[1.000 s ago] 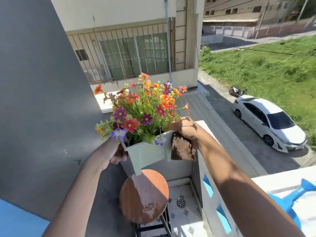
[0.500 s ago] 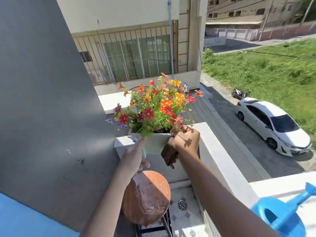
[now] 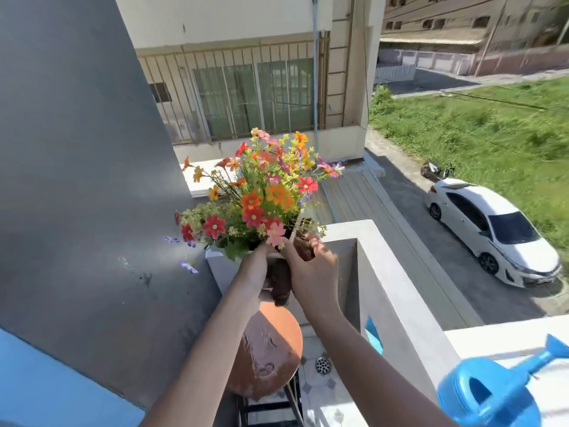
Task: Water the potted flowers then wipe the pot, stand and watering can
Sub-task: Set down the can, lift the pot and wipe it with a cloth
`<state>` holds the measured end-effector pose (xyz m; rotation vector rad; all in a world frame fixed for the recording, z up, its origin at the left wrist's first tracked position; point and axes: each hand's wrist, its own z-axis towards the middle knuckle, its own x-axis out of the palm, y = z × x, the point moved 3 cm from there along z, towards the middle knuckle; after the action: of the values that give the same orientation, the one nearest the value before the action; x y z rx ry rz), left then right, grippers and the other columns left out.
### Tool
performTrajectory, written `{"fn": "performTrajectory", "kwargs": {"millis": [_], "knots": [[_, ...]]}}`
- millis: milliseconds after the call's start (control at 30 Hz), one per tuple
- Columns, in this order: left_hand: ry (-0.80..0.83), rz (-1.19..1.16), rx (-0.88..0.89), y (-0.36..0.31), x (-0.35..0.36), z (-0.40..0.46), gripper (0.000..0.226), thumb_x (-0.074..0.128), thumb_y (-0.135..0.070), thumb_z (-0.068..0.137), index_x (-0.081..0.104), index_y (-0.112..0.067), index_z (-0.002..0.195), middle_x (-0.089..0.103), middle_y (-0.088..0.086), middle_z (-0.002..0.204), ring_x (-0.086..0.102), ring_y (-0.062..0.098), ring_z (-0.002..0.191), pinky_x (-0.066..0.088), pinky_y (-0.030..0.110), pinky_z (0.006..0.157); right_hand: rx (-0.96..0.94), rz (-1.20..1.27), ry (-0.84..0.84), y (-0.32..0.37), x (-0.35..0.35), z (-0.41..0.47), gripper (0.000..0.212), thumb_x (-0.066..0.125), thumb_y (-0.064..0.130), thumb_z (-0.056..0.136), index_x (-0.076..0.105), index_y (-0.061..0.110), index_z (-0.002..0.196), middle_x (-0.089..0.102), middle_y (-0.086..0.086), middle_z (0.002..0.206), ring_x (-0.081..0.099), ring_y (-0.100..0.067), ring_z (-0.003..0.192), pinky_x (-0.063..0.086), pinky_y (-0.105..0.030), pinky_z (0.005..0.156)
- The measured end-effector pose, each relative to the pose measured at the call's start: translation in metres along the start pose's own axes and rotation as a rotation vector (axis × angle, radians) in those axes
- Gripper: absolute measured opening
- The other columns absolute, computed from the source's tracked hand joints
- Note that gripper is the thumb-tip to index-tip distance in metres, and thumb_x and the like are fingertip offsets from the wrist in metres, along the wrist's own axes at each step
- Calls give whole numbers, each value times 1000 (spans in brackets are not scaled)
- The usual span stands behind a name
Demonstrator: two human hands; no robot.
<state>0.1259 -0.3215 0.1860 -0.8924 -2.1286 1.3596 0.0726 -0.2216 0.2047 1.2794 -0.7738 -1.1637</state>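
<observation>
The bunch of colourful flowers (image 3: 261,192) stands in a white pot, held up in the air and tilted away from me. Only a strip of the pot's rim (image 3: 295,227) shows above my hands. My left hand (image 3: 255,269) grips the pot from the near left side. My right hand (image 3: 312,269) presses a brown cloth (image 3: 280,286) against the pot's near side. Below them is the stand's round orange-brown top (image 3: 272,359), which looks wet. The blue watering can (image 3: 489,396) rests on the white ledge at the bottom right.
A grey wall (image 3: 86,180) rises close on the left. The balcony parapet (image 3: 397,291) runs along the right, with blue cut-outs. A floor drain (image 3: 322,364) sits beside the stand's black frame. A white car (image 3: 492,232) is parked in the street far below.
My hands have come closer together on the pot. The pot has turned and tipped away from me, and the cloth has shifted from its right side to its near side.
</observation>
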Motion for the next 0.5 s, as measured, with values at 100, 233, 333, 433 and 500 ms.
{"fn": "performTrajectory", "kwargs": {"millis": [100, 233, 333, 433, 500], "knots": [[6, -27, -37, -2, -14, -2, 39, 34, -38, 98, 52, -17, 71, 52, 0, 37, 48, 13, 29, 36, 13, 35, -136, 42, 166, 11, -2, -5, 19, 70, 23, 87, 66, 5, 92, 66, -9, 83, 58, -11, 73, 42, -14, 64], [79, -10, -69, 0, -31, 4, 39, 26, -43, 97, 48, -18, 77, 45, 1, 49, 32, 13, 39, 15, 19, 43, -265, -9, 225, 15, 0, 6, 17, 65, 12, 90, 66, 4, 105, 58, 7, 87, 54, 2, 77, 40, -8, 72], [158, -89, -40, -5, -35, -1, 30, 26, -29, 95, 40, -14, 74, 41, 4, 53, 27, 14, 43, 17, 23, 43, -352, -40, 123, 15, 4, 35, 14, 65, 10, 91, 69, 7, 104, 63, -4, 93, 59, -16, 89, 44, -25, 81], [217, -214, -17, -8, -36, -10, 34, 30, -23, 92, 44, -13, 63, 39, 7, 54, 23, 16, 47, 24, 26, 43, -341, -73, 17, 8, 2, 68, 25, 61, 11, 92, 65, 6, 117, 62, -9, 104, 63, -24, 98, 49, -34, 88], [239, -282, -11, -8, -37, -12, 38, 29, -23, 93, 47, -13, 60, 38, 7, 54, 24, 17, 47, 27, 26, 42, -378, -147, -57, -3, 1, 79, 26, 58, 13, 94, 66, 3, 117, 61, -10, 100, 63, -27, 95, 51, -39, 87]]}}
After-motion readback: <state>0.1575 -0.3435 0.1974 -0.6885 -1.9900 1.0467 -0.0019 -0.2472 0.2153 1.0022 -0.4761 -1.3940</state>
